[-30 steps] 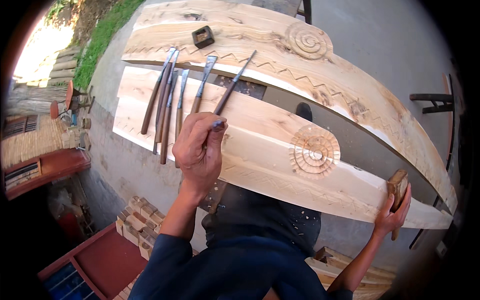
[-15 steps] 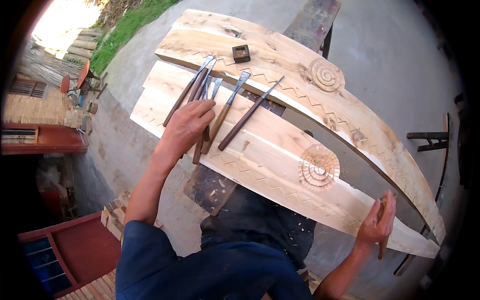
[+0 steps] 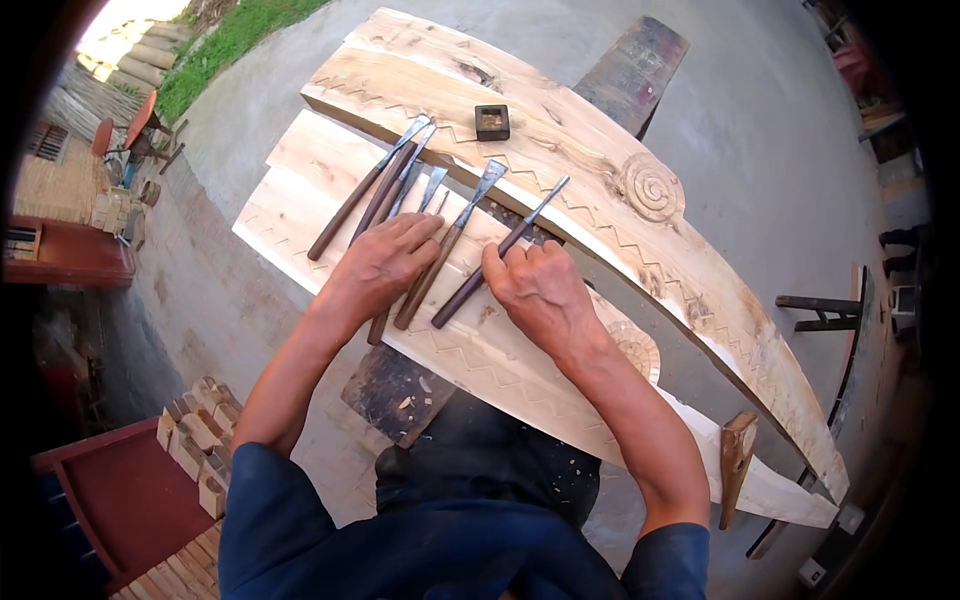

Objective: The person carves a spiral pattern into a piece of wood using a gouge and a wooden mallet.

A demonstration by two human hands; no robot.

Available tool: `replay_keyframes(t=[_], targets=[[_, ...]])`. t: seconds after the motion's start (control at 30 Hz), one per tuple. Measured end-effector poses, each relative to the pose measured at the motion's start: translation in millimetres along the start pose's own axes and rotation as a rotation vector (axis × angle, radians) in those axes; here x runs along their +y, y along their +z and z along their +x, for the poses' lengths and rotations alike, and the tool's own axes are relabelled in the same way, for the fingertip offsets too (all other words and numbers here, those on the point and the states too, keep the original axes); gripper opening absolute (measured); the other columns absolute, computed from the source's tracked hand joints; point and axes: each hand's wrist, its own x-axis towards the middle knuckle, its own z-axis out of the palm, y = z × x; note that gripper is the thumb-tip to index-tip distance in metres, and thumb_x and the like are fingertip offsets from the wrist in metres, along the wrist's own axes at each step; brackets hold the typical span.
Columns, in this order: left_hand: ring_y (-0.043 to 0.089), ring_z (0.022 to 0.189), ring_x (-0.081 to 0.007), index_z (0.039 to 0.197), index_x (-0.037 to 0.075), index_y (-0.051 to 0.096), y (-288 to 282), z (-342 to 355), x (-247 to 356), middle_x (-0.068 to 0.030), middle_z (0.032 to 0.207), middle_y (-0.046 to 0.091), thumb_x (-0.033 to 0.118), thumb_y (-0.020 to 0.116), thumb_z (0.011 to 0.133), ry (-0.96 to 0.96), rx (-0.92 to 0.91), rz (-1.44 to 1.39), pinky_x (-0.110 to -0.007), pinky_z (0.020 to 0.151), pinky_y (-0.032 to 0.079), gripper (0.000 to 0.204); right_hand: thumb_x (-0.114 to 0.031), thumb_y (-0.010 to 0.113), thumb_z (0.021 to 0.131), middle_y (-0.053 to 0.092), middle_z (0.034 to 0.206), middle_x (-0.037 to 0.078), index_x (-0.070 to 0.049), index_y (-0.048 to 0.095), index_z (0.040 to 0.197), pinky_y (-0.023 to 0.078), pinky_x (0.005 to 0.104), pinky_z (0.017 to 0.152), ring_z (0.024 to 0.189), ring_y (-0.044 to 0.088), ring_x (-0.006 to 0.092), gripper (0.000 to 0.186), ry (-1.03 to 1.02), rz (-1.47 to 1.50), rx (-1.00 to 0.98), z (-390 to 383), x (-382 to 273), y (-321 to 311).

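Note:
Two long pale planks lie side by side: the near plank (image 3: 330, 185) and the far plank (image 3: 590, 130), both with zigzag lines and a spiral carving. Several wood chisels lie across the near one. My left hand (image 3: 385, 265) is closed among them, around a thin chisel (image 3: 443, 203) whose handle is mostly hidden. Beside it rests a broad flat chisel (image 3: 460, 225). My right hand (image 3: 545, 295) is closed, its fingertips at the dark-handled chisel (image 3: 468, 292) farthest right. A wooden mallet (image 3: 737, 465) rests on the near plank's narrow right end.
A small dark square box (image 3: 491, 122) sits on the far plank. Dark bench boards (image 3: 395, 395) support the planks, with wood chips on the near one. A dark stand (image 3: 820, 310) is at right. Stacked wood blocks (image 3: 200, 435) are at lower left, a red stool (image 3: 143, 120) at upper left.
My right hand has let go of the mallet on the plank's right end and come left to the chisels. My left hand stays among the chisels. The view has shifted slightly.

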Motion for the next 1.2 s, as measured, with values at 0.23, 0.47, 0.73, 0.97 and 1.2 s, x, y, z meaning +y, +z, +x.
replay_keyframes(t=[0.23,0.47,0.73,0.97,1.2], targets=[[0.070,0.125,-0.0348,0.106,0.000,0.071,-12.0,-12.9,10.1,-0.0184,0.132,0.071,0.002,0.067,0.085,-0.075,0.129,0.004,-0.043,0.104,0.059,0.021,-0.006,0.073,0.083,0.049,0.059,-0.001,-0.007,0.071,0.099,0.042,0.0323,0.052,0.050,0.053,0.0152,0.017,-0.011,0.006,0.419,29.0,53.2,-43.5],[0.075,0.115,-0.0351,0.098,0.000,0.073,-0.4,-5.4,61.2,-0.0162,0.121,0.076,0.001,0.069,0.081,-0.101,0.316,-0.129,-0.045,0.100,0.062,0.018,-0.017,0.072,0.103,0.072,0.072,0.002,-0.001,0.069,0.104,0.056,0.0248,0.062,0.065,0.069,0.0076,0.016,0.573,1.090,0.609,96.5,90.5,-56.1],[0.077,0.107,-0.0337,0.105,0.001,0.074,34.6,18.9,113.5,-0.0161,0.116,0.078,-0.005,0.074,0.081,-0.138,0.381,-0.442,-0.044,0.095,0.063,0.024,-0.035,0.070,0.102,0.074,0.069,0.006,-0.002,0.074,0.100,0.057,0.0297,0.063,0.062,0.073,0.0172,0.034,0.602,0.932,0.440,111.1,109.6,-21.1],[0.077,0.111,-0.0244,0.129,-0.003,0.066,58.5,11.1,152.8,-0.0175,0.121,0.078,-0.001,0.073,0.100,-0.541,0.347,-1.004,-0.035,0.096,0.060,0.029,-0.025,0.068,0.107,0.081,0.095,-0.001,-0.003,0.079,0.108,0.054,0.0246,0.076,0.075,0.073,0.0108,0.024,0.641,0.105,0.736,-3.9,124.0,-108.8],[0.071,0.122,-0.0292,0.156,-0.004,0.036,76.3,35.2,182.9,-0.0233,0.133,0.070,0.040,0.082,0.098,-0.602,0.395,-1.650,-0.041,0.109,0.053,0.086,-0.035,0.072,0.106,0.072,0.074,0.003,-0.010,0.068,0.109,0.046,0.0320,0.048,0.053,0.064,0.0138,0.026,0.776,0.214,0.531,-35.5,45.8,-56.2]])
